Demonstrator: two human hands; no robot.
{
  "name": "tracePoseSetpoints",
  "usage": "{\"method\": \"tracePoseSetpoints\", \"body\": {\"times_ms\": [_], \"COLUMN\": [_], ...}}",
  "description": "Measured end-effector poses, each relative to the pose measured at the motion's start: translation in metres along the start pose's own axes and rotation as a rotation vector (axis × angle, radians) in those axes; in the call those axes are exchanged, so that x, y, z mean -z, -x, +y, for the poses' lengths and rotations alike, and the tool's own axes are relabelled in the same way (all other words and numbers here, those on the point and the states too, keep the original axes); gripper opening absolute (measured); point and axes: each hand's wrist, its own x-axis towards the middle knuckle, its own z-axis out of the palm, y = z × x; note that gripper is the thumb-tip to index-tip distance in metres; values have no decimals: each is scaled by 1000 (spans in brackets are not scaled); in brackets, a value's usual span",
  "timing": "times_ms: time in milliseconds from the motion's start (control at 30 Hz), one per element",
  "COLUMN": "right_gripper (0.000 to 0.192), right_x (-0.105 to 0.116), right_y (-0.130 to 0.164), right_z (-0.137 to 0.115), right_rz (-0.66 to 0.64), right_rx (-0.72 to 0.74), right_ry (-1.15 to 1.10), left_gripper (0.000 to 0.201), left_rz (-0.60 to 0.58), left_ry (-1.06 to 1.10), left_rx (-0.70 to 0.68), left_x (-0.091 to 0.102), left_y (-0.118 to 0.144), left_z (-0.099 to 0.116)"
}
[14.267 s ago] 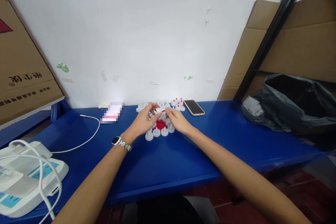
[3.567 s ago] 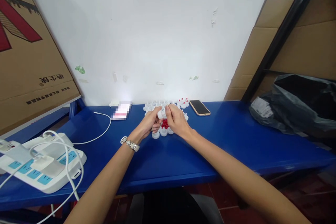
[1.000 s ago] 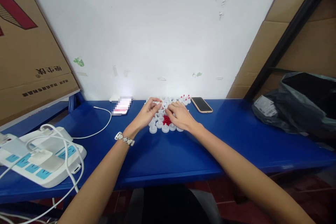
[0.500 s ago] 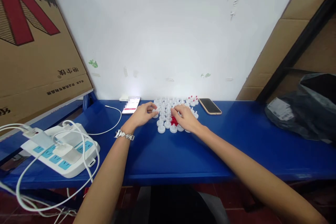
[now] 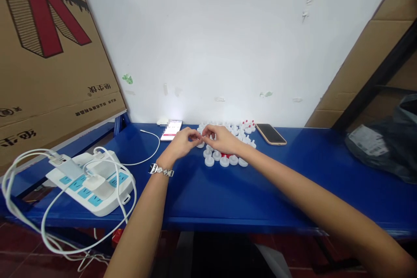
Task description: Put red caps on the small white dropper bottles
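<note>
My left hand (image 5: 183, 142) pinches a white nozzle cap (image 5: 201, 144), a round lid with a narrow spout, just above the blue table. Bent over the top of that cap is my right hand (image 5: 223, 140), its thumb and fingers closed together at the spout. Whatever it may hold is too small to make out. Around and behind both hands stand many loose white nozzle caps (image 5: 209, 161). A pile of small red tips (image 5: 225, 155) lies among them, partly hidden by my right hand. At the back right, several nozzle caps with red tips (image 5: 248, 126) stand together.
A phone with a lit screen (image 5: 172, 129) lies left of the caps, a dark phone (image 5: 271, 134) to their right. A white power strip (image 5: 97, 203) with looping cables covers the table's left end. A dark plastic bag (image 5: 384, 143) sits at the right, against the wall side.
My right hand has lifted from the red pile and moved left to meet my left hand at the nozzle cap. The whole view has shifted slightly, so things appear farther right.
</note>
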Motion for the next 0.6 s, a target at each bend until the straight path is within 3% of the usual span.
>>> {"method": "tracePoseSetpoints", "body": {"times_ms": [133,333,467,600], "right_gripper": [8,4,6,8], "right_x": [-14,-22,-15,8], "right_y": [-17,-21,-15,2], "right_z": [4,17,17,23], "right_rz": [-77,-118,-81,49], "right_rx": [-34,-55,-71,-148], "right_ry": [-22,-4,-7,13], "left_gripper": [9,9,17,28], "left_rz": [-78,-88,-98,-95], "left_ry": [5,39,45,-46], "left_rx": [99,144,113,114], "left_x": [1,-10,-15,-11], "left_y": [1,-2,-5,-4], "left_z": [-7,-18,-21,-9]}}
